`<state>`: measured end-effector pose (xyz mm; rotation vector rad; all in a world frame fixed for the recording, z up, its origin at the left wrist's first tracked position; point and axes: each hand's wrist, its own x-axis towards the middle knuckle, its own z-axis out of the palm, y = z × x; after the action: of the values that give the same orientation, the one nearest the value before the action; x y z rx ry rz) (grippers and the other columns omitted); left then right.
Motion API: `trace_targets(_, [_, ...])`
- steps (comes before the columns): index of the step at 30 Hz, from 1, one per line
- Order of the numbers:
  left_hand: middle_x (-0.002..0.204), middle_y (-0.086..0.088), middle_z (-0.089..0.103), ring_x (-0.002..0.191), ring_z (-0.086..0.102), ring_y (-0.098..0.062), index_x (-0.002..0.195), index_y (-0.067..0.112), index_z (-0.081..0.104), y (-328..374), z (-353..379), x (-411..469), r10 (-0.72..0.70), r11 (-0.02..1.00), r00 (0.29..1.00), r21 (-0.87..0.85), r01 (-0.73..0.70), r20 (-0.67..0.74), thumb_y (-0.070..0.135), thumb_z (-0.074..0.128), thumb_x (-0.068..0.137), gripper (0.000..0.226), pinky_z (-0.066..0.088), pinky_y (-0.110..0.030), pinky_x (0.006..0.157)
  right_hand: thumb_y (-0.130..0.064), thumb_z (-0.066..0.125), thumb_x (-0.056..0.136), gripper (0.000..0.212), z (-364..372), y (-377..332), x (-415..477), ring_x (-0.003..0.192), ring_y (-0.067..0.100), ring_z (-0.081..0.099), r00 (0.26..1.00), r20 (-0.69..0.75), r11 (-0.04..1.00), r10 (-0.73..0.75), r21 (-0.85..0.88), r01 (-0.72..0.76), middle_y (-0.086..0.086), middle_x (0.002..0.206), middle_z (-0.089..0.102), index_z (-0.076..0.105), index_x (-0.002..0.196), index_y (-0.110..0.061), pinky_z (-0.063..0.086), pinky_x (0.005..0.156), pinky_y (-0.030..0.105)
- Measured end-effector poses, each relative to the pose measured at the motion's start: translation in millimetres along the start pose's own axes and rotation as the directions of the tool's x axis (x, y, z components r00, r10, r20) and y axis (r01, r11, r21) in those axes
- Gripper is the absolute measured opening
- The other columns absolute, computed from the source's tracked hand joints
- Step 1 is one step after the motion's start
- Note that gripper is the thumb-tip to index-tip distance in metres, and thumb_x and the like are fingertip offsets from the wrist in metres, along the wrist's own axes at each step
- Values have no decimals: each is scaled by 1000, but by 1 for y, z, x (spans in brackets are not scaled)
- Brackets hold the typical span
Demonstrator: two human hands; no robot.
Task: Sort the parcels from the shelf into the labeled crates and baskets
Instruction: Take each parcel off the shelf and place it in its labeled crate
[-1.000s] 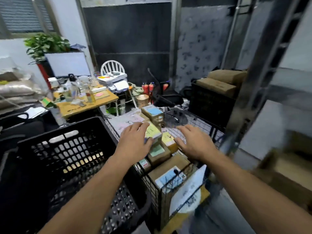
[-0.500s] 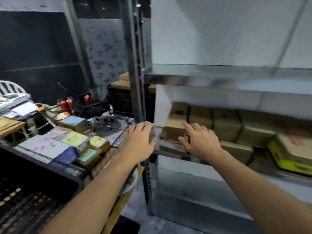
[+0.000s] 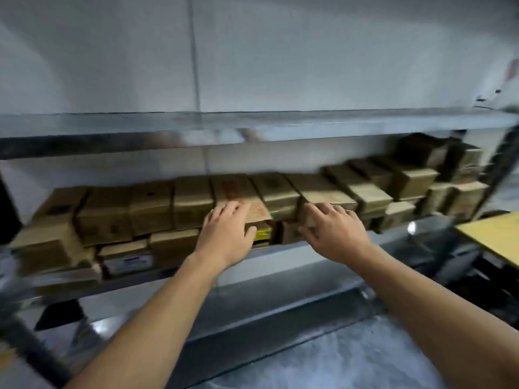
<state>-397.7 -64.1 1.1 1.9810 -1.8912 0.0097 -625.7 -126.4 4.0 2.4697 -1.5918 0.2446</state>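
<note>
both forearms reach forward to the shelf [image 3: 280, 255]. the left hand [image 3: 226, 238] lies with fingers spread over the front edge of the red-printed parcel [image 3: 238, 192]. its thumb sits low, beside a yellow parcel [image 3: 263, 234] in the layer beneath. the right hand [image 3: 335, 234] is likewise spread, with fingers over the top front corner of a plain brown parcel [image 3: 323, 196]. neither hand is closed round anything. motion blur prevents confirming firm contact.

handling, as judged: the parcels are cardboard cartons, stiff-walled and matte, so slipping is unlikely. weight cannot be read and should be tested on the first pull. the row is packed side to side, so the flanks are blocked. take hold at the front top edge, draw the carton forward, then grip opposite sides. upper cartons rest on lower ones, so remove the top layer first.

further back, the rear stack [image 3: 415, 175] rises toward the right.
</note>
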Motion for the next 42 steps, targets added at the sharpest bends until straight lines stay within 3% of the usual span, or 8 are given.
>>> trace_targets(8, [146, 0, 43, 134, 36, -23, 146, 26, 38, 172, 61, 64, 244, 968, 968, -76, -240, 53, 42, 47, 98, 52, 27, -41, 114, -63, 39, 97, 55, -9, 170, -49, 127, 28, 54, 965, -19, 963, 262, -62, -262, 0, 138, 57, 46, 139, -29, 45, 98, 43])
trace_targets(13, [152, 0, 38, 138, 34, -22, 149, 27, 34, 236, 92, 102, 338, 937, 937, -122, -327, 86, 42, 47, 98, 55, 28, -41, 116, -63, 38, 99, 62, -2, 242, -60, 137, 23, 47, 926, -26, 924, 376, -61, -377, -2, 150, 49, 38, 151, -29, 42, 104, 42])
trace_targets(19, [150, 1, 40, 137, 34, -21, 149, 28, 34, 300, 139, 168, 425, 896, 901, -180, -406, 85, 43, 45, 98, 54, 30, -41, 115, -62, 35, 100, 61, 20, 320, -40, 136, 27, 46, 894, -8, 891, 449, -74, -448, 2, 148, 49, 34, 151, -29, 41, 104, 43])
trace_targets(31, [152, 2, 36, 139, 31, -22, 151, 27, 31, 394, 207, 365, 412, 893, 911, -210, -398, 23, 43, 45, 99, 56, 27, -41, 117, -60, 35, 102, 61, 36, 475, 121, 138, 28, 44, 919, -76, 905, 387, -162, -394, 5, 150, 46, 29, 154, -29, 40, 106, 44])
trace_targets(37, [155, -1, 34, 135, 41, -27, 151, 30, 28, 433, 233, 415, 383, 907, 919, -229, -353, 99, 41, 47, 100, 56, 40, -43, 109, -61, 35, 101, 62, 56, 539, 166, 135, 28, 46, 919, -82, 913, 386, -107, -393, 5, 148, 47, 30, 154, -29, 41, 105, 44])
trace_targets(42, [155, -5, 38, 138, 41, -26, 155, 33, 24, 463, 255, 452, 288, 930, 945, -280, -238, 153, 41, 46, 100, 60, 38, -43, 112, -59, 37, 102, 64, 62, 594, 210, 137, 32, 44, 935, -62, 937, 350, 19, -350, 9, 154, 40, 23, 157, -31, 43, 106, 46])
